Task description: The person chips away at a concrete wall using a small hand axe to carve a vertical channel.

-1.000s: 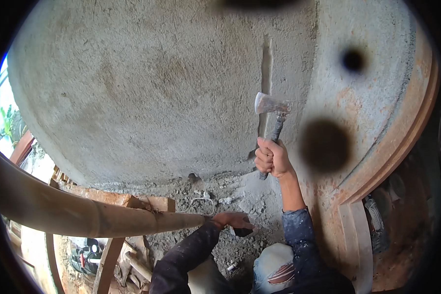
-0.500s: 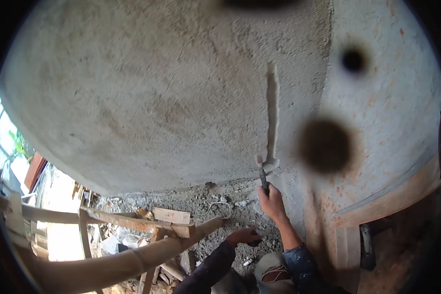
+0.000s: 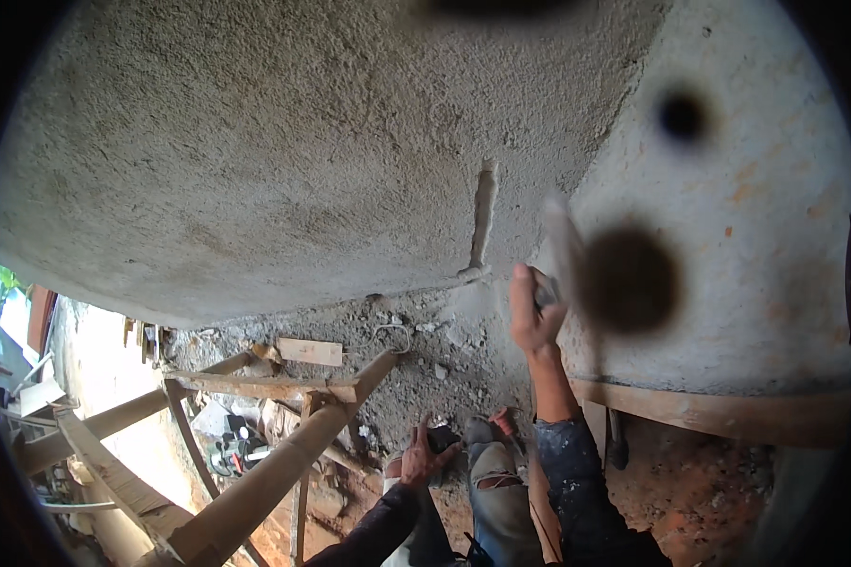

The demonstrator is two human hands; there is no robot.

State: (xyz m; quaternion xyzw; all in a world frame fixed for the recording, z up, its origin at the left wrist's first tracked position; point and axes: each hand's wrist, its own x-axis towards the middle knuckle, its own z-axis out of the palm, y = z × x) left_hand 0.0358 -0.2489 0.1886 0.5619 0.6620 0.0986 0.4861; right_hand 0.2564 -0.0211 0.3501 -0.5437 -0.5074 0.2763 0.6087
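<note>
Hatchet (image 3: 565,241) at your right, held up in front of the join between two walls, lies to the right of where the plaster is cut. Before you, the rough grey wall (image 3: 303,170) fills most of the view, and a pale side wall (image 3: 728,123) takes over on the right. Low on the left, a bamboo pole (image 3: 284,468) slants toward the grey wall's foot, well apart from your right hand (image 3: 536,317). The groove (image 3: 483,215) runs nearly upright, its top leaning slightly right; it sits left of and above your right grip, with uncut plaster between it and the hatchet. That right hand is clearly the nearer one, fingers clenched round the hatchet, whose blade is too blurred for you to read its angle. Your left hand (image 3: 416,460) is well below the groove, grasping a small dark block (image 3: 442,438).
</note>
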